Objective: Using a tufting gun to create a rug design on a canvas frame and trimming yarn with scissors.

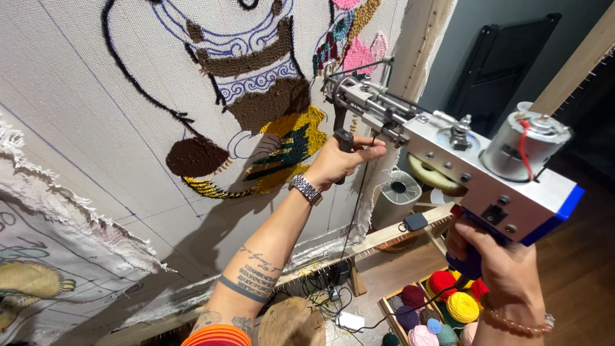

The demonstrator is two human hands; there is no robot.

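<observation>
1. Both hands grip one tool: my left hand (339, 160) is wrapped shut around the black front handle of the tufting gun (448, 160), thumb and fingers fully curled.
2. My right hand (496, 259) is closed around the blue rear grip under the gun's body; I cannot tell where the index finger sits.
3. I see the gun held up in the right half of the view, its needle end pointing left and far, touching or just short of the stretched cloth (83, 109); I cannot tell which.
4. On the gun's near end sits a round silver motor (528, 144) with a red wire.
5. A black cord (359, 205) hangs down from the gun toward the floor.
6. Left of the needle, the cloth carries tufted patches in brown, yellow, green and pink, with blue drawn outlines between them.
7. My left wrist wears a metal watch (305, 189); the right wrist wears a bead bracelet (512, 323).
8. Down near the right hand, a wooden box (391, 301) on the floor holds yarn balls (461, 306) in red, yellow, purple, pink and blue.
9. A small white fan (400, 189) stands behind the frame, below the gun.
</observation>
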